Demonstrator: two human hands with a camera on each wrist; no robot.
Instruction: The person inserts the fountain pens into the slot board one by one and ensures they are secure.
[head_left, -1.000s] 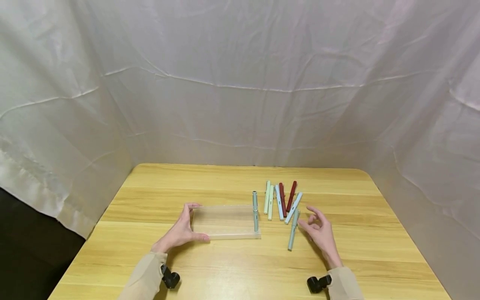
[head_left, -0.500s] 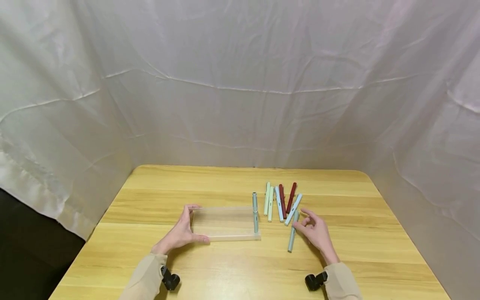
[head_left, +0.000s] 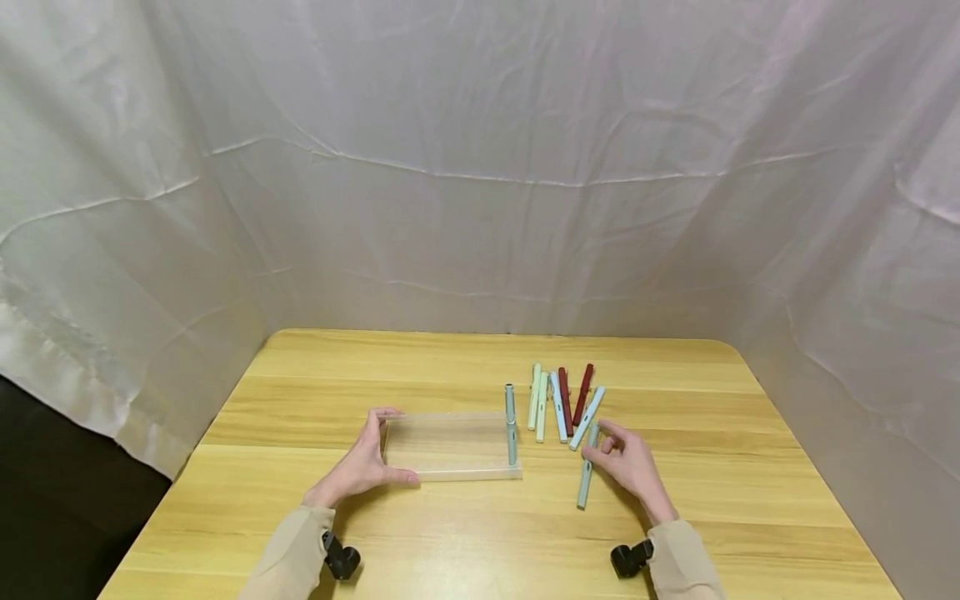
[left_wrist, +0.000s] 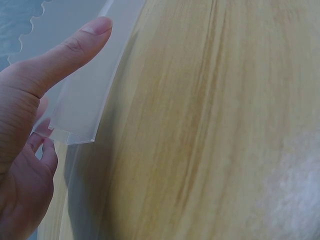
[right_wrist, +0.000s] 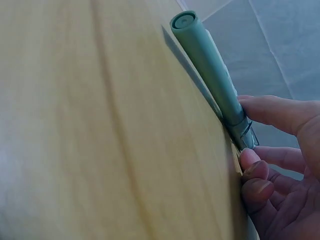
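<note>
Left hand (head_left: 367, 462): on the left end of the clear plastic rectangular pen rack (head_left: 468, 475), thumb stretched along the near side, other fingers round the far-left corner. Spread about the rack's width, gripping it. Left wrist view shows the rack's notched edge beside the thumb.

Right hand (head_left: 630, 462): right of the rack, nearly closed, thumb and index pinching a grey-green cylindrical capped pen (head_left: 584, 487) near its clip, other fingers curled in. That pen sits to the right of the rack, well apart from it, slanted, near end angled toward the rack side. Can't tell if it's fully off the worktop (head_left: 750, 500).

In the rack: one matching grey-green clipped pen (head_left: 512, 442), laid near-to-far across the right end, far tip sticking out past the far edge.

Loose pens, all just right of the rack toward its far side, left to right: two pale-green pens (head_left: 537, 408) side by side, a light-blue pen (head_left: 558, 407), two dark-red pens (head_left: 566, 402), then a second light-blue pen (head_left: 588, 418) slanted, near end toward the rack. Too small to say which of them touch.

Beige sleeves (head_left: 288, 550) on both arms, black wrist cameras (head_left: 341, 558) at the cuffs, nearer the person than the rack. Wood-grain worktop under everything; creased pale fabric curtain (head_left: 480, 242) beyond the rack and on both sides.
</note>
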